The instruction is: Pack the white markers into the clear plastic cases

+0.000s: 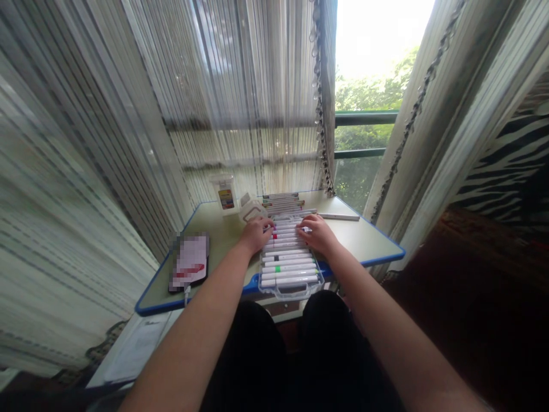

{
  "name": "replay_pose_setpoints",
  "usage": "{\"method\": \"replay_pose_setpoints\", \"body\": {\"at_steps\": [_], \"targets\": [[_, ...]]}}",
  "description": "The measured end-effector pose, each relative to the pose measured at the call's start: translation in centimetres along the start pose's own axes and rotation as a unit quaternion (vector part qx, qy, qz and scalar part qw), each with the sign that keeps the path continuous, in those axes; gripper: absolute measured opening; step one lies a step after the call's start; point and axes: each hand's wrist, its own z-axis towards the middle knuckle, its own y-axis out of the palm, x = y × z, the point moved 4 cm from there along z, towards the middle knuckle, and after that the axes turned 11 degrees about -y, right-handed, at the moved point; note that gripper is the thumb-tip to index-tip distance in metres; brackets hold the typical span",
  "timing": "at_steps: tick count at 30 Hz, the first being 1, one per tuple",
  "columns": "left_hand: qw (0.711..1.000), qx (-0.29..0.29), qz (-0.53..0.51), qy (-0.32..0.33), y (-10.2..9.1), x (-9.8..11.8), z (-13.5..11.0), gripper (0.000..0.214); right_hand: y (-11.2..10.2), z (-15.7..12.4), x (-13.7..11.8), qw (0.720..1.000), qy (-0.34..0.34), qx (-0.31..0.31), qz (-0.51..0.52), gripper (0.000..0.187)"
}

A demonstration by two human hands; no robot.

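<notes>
A clear plastic case (290,289) full of white marker pens with coloured bands lies on a small blue-edged table (369,240), hanging slightly over its near edge. My left hand (256,233) rests on the markers at the case's far left, fingers curled on them. My right hand (319,233) rests at the far right, its fingers pinched on a marker (305,229). Behind the case lies a second row of markers (283,202), and one loose white marker (338,217) lies to the right.
A phone (190,262) with a cable lies at the table's left. A small white bottle (225,194) and a clear lid piece (252,209) stand at the back. Curtains hang on both sides of a window. Papers (137,343) lie lower left; my dark-clothed legs are under the table.
</notes>
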Motion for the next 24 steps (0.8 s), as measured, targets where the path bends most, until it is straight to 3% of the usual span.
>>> {"method": "replay_pose_setpoints", "body": {"at_steps": [8,15,24], "targets": [[1.000,0.007,-0.012,-0.009,0.0,-0.1,0.1,0.019,-0.1,0.0,-0.1,1.000,0.003,-0.001,0.012,0.009],[0.996,0.070,-0.011,-0.054,-1.3,-0.5,0.2,0.023,-0.1,0.1,0.3,0.999,0.047,0.010,0.021,0.018],[0.979,0.068,0.073,-0.180,-2.3,-2.6,0.2,0.005,0.0,0.2,0.3,0.999,0.046,0.014,0.021,0.013]]}}
